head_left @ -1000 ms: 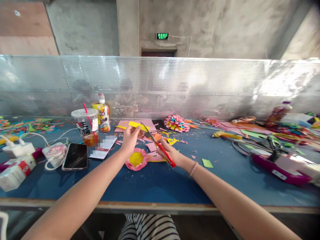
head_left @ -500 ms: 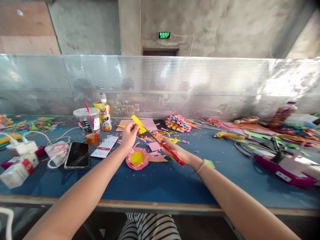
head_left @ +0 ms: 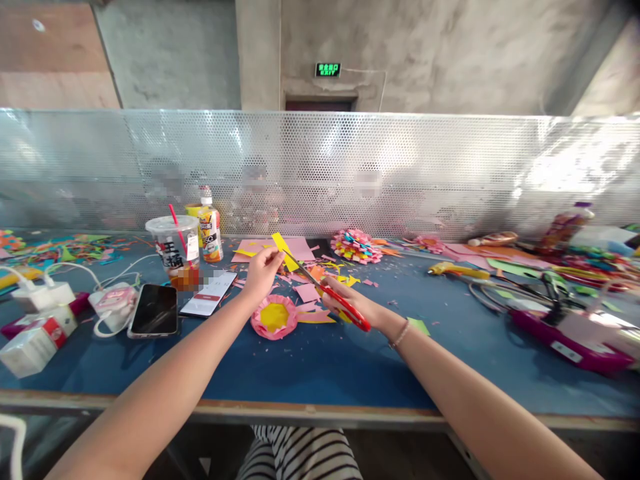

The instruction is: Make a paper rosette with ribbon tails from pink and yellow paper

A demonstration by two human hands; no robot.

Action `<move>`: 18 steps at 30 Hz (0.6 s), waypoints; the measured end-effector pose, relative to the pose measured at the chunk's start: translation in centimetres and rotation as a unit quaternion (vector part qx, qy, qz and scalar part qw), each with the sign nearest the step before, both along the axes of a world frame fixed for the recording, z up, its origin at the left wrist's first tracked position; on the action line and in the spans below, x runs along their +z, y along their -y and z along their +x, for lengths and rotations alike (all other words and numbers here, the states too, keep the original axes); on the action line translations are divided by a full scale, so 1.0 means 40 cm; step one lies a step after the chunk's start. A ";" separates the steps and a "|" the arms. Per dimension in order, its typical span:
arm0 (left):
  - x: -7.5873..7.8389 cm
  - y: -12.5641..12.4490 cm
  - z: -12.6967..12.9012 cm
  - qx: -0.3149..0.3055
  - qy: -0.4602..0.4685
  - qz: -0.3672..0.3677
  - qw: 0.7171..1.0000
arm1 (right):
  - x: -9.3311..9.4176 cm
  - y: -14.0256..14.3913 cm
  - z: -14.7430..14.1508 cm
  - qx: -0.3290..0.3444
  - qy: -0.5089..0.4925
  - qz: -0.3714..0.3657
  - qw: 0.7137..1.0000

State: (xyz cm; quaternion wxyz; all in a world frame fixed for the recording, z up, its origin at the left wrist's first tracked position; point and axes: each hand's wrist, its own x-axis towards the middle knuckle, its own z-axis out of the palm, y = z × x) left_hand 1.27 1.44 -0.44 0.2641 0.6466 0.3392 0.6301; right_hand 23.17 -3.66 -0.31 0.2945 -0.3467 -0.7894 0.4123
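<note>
A strip of yellow paper (head_left: 279, 243) is pinched between the fingers of my left hand (head_left: 263, 269). My right hand (head_left: 353, 297) is wrapped around red-handled scissors (head_left: 357, 319), whose blades point up and left and meet the paper near my left fingertips. Whether the blades are apart is too small to tell. Just below and between my hands lies a round pink paper piece with a yellow centre (head_left: 274, 317). Pink and yellow paper scraps (head_left: 309, 292) are scattered under the scissors.
Behind my left hand are pink sheets (head_left: 300, 248), a drink cup with a straw (head_left: 173, 243) and a bottle (head_left: 210, 230). Phones (head_left: 154, 311) and chargers lie left. A layered paper flower (head_left: 354, 247) sits at the back; a yellow-handled tool (head_left: 457, 270) and cables lie right.
My left hand has shifted slightly right, and the yellow paper is now more upright at the blades. My right hand with the scissors has barely moved.
</note>
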 end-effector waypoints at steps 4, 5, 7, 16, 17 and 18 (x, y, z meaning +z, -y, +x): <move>-0.003 -0.004 0.000 -0.003 0.007 -0.008 1.000 | 0.004 0.002 -0.003 -0.001 -0.004 -0.003 1.000; -0.004 -0.005 0.000 -0.004 0.006 -0.008 1.000 | 0.005 0.003 -0.004 -0.003 -0.006 -0.002 1.000; -0.005 -0.007 -0.001 -0.003 0.003 -0.008 1.000 | 0.008 0.005 -0.005 -0.006 -0.004 -0.002 1.000; -0.006 -0.006 0.001 -0.002 0.003 -0.012 1.000 | 0.021 0.012 -0.005 -0.007 0.028 -0.004 1.000; -0.005 -0.005 0.002 -0.003 0.003 -0.013 1.000 | 0.020 0.011 -0.005 -0.006 0.029 -0.003 1.000; -0.004 -0.003 0.003 -0.003 0.004 -0.016 1.000 | 0.019 0.010 -0.005 -0.005 0.029 -0.002 1.000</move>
